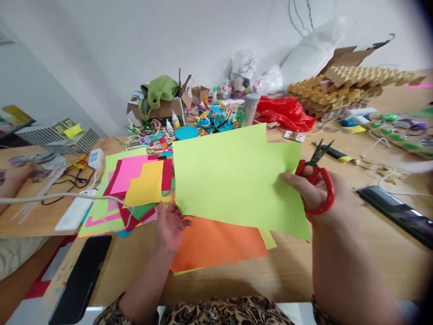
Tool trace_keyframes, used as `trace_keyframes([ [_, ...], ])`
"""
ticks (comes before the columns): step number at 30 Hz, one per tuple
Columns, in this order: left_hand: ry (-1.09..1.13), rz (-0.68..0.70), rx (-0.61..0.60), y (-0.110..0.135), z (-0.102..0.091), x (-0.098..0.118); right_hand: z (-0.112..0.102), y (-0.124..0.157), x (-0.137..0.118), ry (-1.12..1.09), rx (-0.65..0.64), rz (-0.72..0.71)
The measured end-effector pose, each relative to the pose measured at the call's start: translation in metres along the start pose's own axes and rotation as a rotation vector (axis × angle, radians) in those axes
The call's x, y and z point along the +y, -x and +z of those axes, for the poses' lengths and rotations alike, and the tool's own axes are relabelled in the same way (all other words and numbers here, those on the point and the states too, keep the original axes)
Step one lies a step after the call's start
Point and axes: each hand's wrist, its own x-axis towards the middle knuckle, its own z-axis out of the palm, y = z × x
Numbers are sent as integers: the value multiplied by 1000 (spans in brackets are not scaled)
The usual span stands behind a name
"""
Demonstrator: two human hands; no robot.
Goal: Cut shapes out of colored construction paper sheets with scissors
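Observation:
My right hand [313, 187] has its fingers through the red handles of the scissors [320, 174], whose blades point up and stand apart. Its thumb also presses on the right side of a lime-green sheet of paper [233, 180], which is raised above the table and has a step cut out of its top right. By the sheet's lower left corner is my left hand [171, 225], its thumb and fingers apart; the corner partly hides the fingers. Beneath the green sheet lies an orange sheet [219, 246], with yellow paper under it.
Coloured paper [144, 183] is piled at left, near a black phone [81, 277] and a white power strip [74, 210]. Another phone [399, 212] and a utility knife [333, 152] lie at right. Craft scraps and egg trays [321, 90] stand behind. Another person's hand [16, 174] is far left.

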Motion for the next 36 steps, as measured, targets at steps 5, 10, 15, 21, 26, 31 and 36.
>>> trace_keyframes([
  [5, -396, 25, 148, -12, 0, -5, -2, 0, 3, -12, -19, 52],
  [10, -514, -90, 40, -15, -7, 0, -6, 4, 0, 67, -13, 21],
  [15, -545, -161, -151, -12, -12, 15, -8, -1, 7, -19, -25, 42],
  [21, -579, -124, -141, -13, -17, 22, -3, -8, 22, -153, -48, 108],
  [26, -388, 4, -29, -17, -15, 26, 10, -6, 14, -294, -24, 172],
  [31, -42, 80, -217, -5, 10, 2, 29, -4, 19, -351, 6, 173],
  [36, -80, -88, -338, 0, 26, -23, 47, 1, 40, -307, -31, 140],
])
